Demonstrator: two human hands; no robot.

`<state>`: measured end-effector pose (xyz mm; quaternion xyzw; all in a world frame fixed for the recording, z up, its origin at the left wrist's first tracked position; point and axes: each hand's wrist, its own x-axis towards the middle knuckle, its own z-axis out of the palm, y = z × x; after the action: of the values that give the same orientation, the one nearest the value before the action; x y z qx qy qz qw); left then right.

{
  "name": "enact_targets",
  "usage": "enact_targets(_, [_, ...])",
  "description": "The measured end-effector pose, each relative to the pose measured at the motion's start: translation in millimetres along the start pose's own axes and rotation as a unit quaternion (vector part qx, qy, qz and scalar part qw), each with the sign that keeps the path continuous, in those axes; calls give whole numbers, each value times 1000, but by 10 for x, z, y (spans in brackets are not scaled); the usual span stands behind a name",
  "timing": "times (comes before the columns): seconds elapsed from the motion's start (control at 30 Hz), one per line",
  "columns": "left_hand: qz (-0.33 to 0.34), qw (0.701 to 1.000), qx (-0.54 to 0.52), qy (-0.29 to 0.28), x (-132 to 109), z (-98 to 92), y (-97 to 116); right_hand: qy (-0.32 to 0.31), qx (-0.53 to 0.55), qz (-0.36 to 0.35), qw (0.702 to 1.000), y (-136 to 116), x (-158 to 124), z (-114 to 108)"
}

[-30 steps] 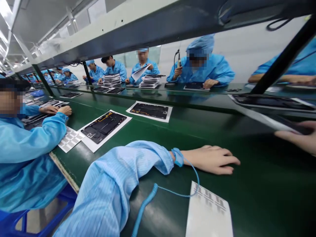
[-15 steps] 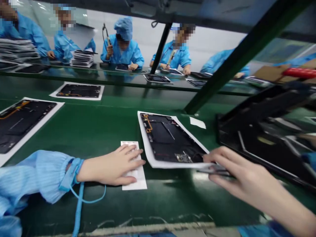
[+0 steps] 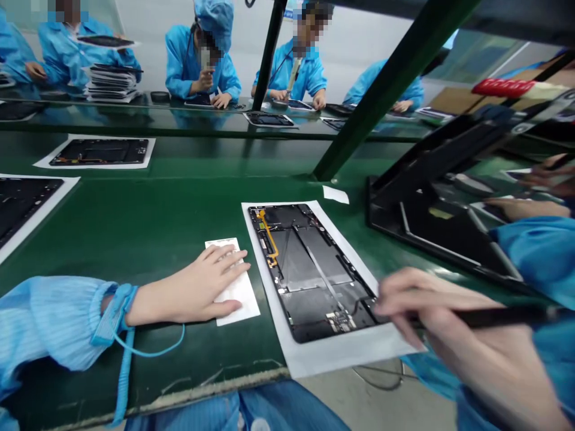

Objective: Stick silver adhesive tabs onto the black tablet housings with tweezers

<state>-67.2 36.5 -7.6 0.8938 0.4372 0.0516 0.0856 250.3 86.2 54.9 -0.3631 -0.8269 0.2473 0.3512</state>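
Note:
My left hand [image 3: 186,293] lies palm down, fingers spread, on a small white printed sheet [image 3: 238,301]. To its right, an opened black tablet housing [image 3: 309,269] with an orange flex cable and a small circuit board rests on a white sheet [image 3: 314,359], whose lower corner hangs past the table's front edge. At the housing's lower right corner is my right hand [image 3: 431,305], blurred, its fingers closed round a long dark tool [image 3: 498,316]. The tool's tip is not visible.
Two more housings on white sheets lie at left, the nearer one [image 3: 22,206] cut off by the frame. A black stand [image 3: 440,221] and another person's sleeve [image 3: 543,245] are at right. A slanted green post [image 3: 377,102] rises behind; several people work across the bench.
The view has shifted. The housing and its sheet have turned and come nearer the front edge. My right hand is still at the lower right corner; my left hand stays on the small sheet.

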Motion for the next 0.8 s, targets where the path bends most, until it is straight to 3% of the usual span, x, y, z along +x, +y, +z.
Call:
enact_targets(0.1, [-15,1000,3,-4,6,-5,11,-138,206,18,969,-169,431,328])
enact_targets(0.17, [-47,999,8,2,5,4,7,-255,301,86,915,-214,686,585])
enact_targets(0.23, [-77,997,4,8,6,20,-13,-340,324,105,877,-218,879,818])
enact_targets(0.33, [-79,997,-10,18,18,47,-55,-396,330,54,855,-160,1030,1064])
enact_targets(0.43, [-57,998,-11,18,43,59,-87,-391,355,52,847,-54,1032,1200])
enact_targets(0.6, [-64,998,-12,-11,88,40,-97,-288,334,70,895,72,933,1343])
enact_targets(0.8, [-70,996,-8,-50,105,-2,-90,-237,284,69,927,57,883,1409])
